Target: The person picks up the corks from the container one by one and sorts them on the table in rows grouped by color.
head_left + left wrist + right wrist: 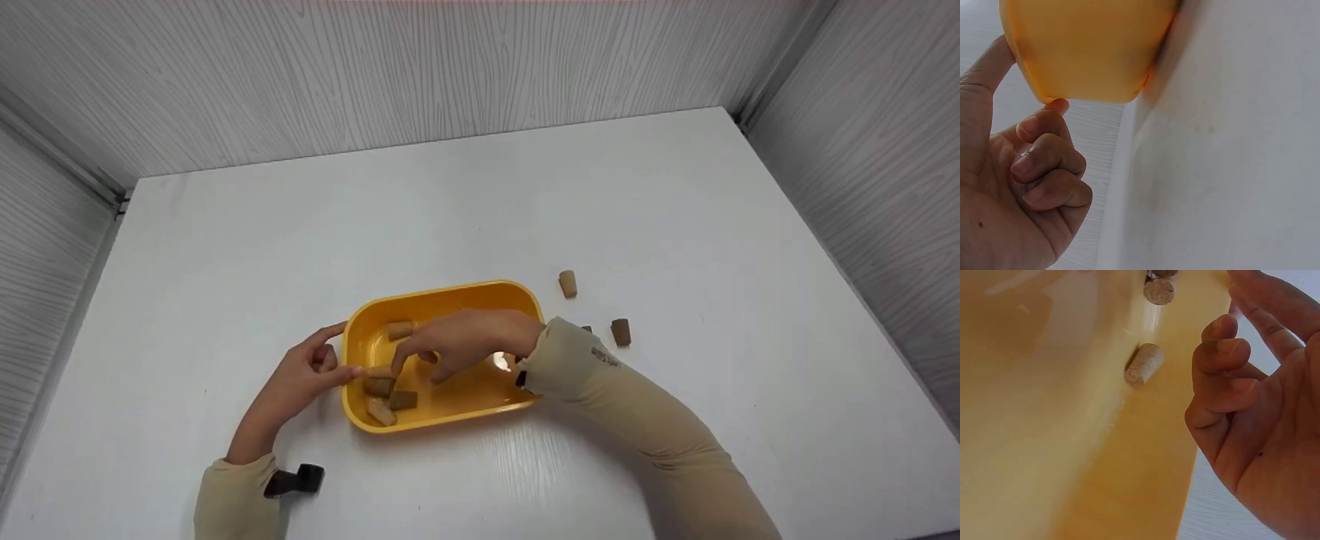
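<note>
A yellow plastic box [472, 416] holds several small tapered corks near its left end. My left hand [304, 375] grips that end, with the thumb on the near part of the rim and the index finger farther back. Its other fingers are curled, as the left wrist view shows. Inside the box, my right hand [469, 337] points its index finger down beside a light cork [381, 371], with the thumb held apart. A brown cork [379, 387], a darker cork [403, 400] and another light cork [381, 411] lie close by. One cork [1144, 364] lies apart on the box floor.
Right of the box, a light cork [568, 283] and a dark cork [620, 331] lie on the white table [675, 225]. Another dark cork shows partly behind the right sleeve [600, 367]. Grey wood-grain panels [420, 75] border the table.
</note>
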### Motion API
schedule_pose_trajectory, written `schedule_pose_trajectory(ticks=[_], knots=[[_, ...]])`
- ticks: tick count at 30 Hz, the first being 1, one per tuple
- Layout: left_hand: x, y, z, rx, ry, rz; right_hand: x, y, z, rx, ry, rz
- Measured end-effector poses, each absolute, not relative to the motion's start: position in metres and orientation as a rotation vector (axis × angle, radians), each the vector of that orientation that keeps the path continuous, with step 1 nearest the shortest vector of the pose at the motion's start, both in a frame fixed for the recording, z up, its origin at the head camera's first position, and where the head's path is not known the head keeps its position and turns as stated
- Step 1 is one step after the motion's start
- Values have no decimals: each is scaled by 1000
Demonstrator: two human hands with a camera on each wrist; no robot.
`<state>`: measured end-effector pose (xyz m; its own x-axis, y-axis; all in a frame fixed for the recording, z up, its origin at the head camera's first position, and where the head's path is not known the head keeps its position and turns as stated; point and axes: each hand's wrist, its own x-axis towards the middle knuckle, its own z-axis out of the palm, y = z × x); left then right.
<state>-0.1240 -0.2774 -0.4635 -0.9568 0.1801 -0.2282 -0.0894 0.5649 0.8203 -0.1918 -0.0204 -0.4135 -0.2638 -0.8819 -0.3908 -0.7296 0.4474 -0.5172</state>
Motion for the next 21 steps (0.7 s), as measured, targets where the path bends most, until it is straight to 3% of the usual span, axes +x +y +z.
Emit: schedule_pose_trajectory(ticks=[21], knots=[[-123, -277, -463, 94, 2489, 1376, -177, -45, -432, -1399, 2091, -53]])
